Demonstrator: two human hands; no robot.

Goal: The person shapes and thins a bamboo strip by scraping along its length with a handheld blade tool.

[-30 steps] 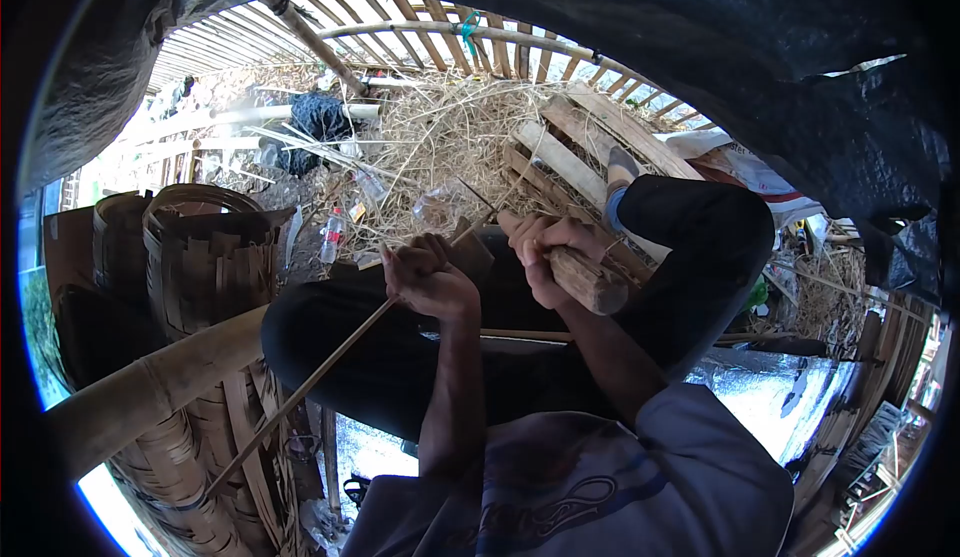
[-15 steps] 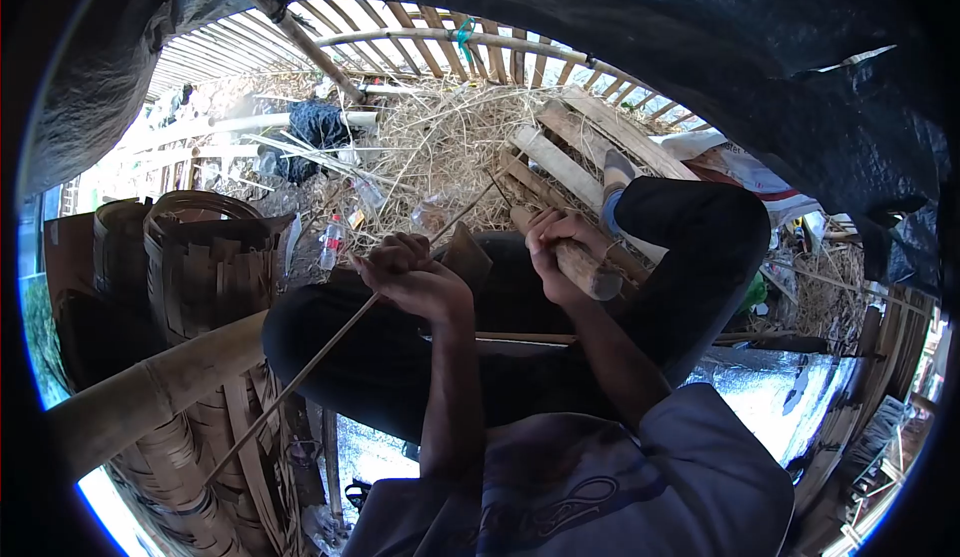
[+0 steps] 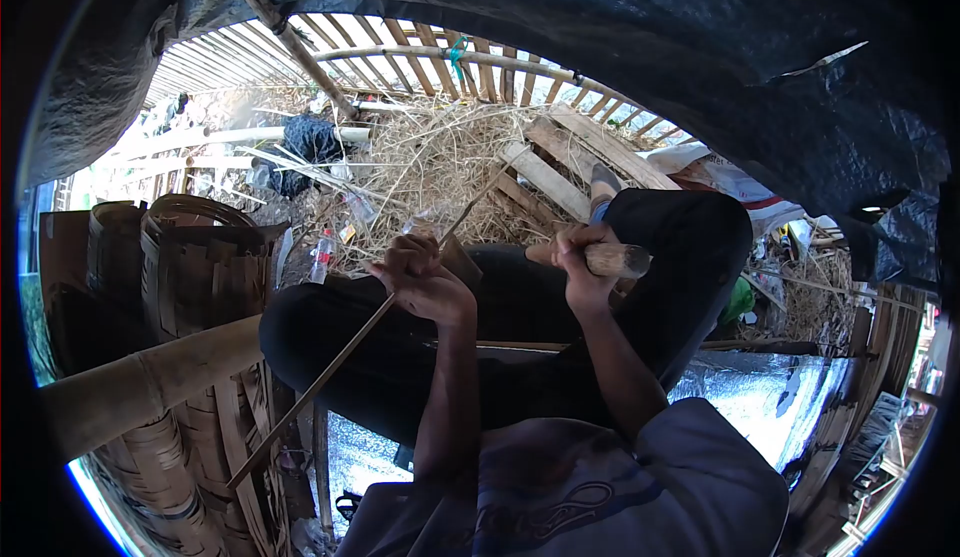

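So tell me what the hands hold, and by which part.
Left hand: a thin strip, partway along. Right hand: a wooden handle, around its middle.

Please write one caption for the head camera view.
Seated person's left hand grips a thin strip; the right holds a wooden handle.

The left hand (image 3: 428,279) hides a stretch of the thin strip (image 3: 340,360); the right hand (image 3: 580,262) covers the middle of the wooden handle (image 3: 620,260). The shirt's (image 3: 690,467) print (image 3: 565,509) seems too blurred to read.
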